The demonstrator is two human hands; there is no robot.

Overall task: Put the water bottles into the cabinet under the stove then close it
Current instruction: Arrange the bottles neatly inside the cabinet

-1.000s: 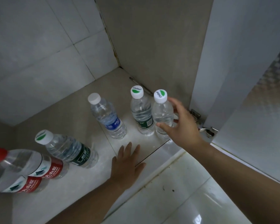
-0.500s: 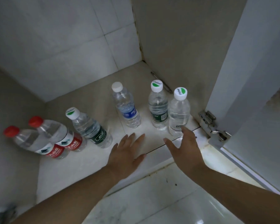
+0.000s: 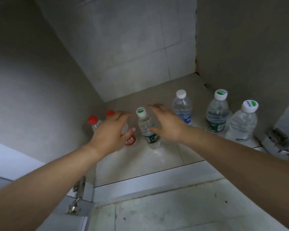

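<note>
Pale glossy floor tile (image 3: 157, 214) lies nearest, then the cabinet (image 3: 140, 179) sill. Left hinge (image 3: 78, 194) at 8 o'clock, right hinge (image 3: 277, 135) at 3 o'clock; cabinet open.

Both forearms reach in toward 12.
- Left hand (image 3: 110, 132) arches over the nearer red-capped bottle (image 3: 130, 141), thumb beside its red label. Blur hides whether it actually clamps.
- Second red-capped bottle (image 3: 93, 120) sits at that hand's 10 o'clock, close against the first.
- Right hand (image 3: 168, 125) is spread wide, thumb at the green-capped middle bottle (image 3: 146, 129), fingers past its cap. No closed grip.

Farther off, toward 2 o'clock, three stand upright and apart: blue-label bottle (image 3: 182, 109), green-label bottle (image 3: 217, 114), clear bottle (image 3: 243, 122) near the right hinge. Tiled back wall (image 3: 132, 55) beyond.

All six stand inside, so storing looks done; tidying and closing remain.

Risks:
- The bottles are tall, light and close-set, so a sweeping wrist could topple the middle one into the red pair.
- The clear bottle stands near the front edge, so closing may clip it.
</note>
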